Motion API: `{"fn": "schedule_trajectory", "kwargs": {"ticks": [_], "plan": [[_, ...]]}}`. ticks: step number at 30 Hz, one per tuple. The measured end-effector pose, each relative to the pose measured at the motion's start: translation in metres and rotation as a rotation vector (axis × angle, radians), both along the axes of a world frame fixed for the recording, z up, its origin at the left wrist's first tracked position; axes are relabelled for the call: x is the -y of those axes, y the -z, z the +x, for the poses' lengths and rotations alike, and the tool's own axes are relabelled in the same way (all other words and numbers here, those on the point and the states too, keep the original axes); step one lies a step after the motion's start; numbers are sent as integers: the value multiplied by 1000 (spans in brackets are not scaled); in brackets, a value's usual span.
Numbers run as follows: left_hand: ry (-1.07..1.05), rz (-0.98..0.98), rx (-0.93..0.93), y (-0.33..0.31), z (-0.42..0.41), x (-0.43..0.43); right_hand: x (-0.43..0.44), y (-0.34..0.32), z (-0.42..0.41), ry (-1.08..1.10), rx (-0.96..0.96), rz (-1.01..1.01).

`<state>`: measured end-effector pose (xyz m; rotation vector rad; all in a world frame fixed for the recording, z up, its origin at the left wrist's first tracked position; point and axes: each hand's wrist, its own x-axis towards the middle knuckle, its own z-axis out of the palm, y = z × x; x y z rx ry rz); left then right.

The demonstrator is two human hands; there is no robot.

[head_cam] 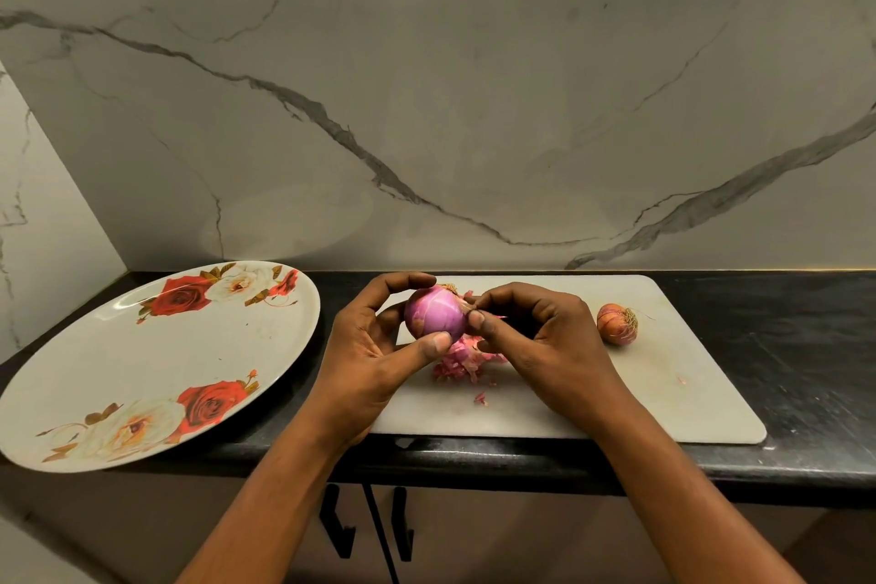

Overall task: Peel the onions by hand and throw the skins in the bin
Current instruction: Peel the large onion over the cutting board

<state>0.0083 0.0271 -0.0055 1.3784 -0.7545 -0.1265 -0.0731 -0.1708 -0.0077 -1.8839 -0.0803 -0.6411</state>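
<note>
Bare left hand, bare right hand, bare forearms

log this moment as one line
left hand: holds onion | right hand: pinches its skin | skin pile: on board | second onion: unpeeled, on board

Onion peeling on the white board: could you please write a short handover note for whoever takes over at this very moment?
Left hand: grips the first onion above the cutting board.
Right hand: pinches a bit of skin at that onion's right side.
Done: the first onion is mostly bare and pink; a pile of skins lies on the board under the hands.
Left: finish this onion, peel the second onion, which lies on the board to the right with its skin on, then bin all the skins. No bin is in view.
A flowered plate sits left of the board.
</note>
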Motion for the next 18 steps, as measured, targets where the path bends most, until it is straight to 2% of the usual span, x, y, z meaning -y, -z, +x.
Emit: {"fn": "schedule_trajectory", "kwargs": {"ticks": [8, 12, 18], "plan": [[24, -28, -19, 2, 3, -3, -1, -3, 0, 128, -5, 89], [60, -122, -112, 2, 3, -5, 1, -3, -2, 187, -7, 65], [33, -38, -24, 3, 2, 0, -1, -2, -2, 162, 4, 15]]}}
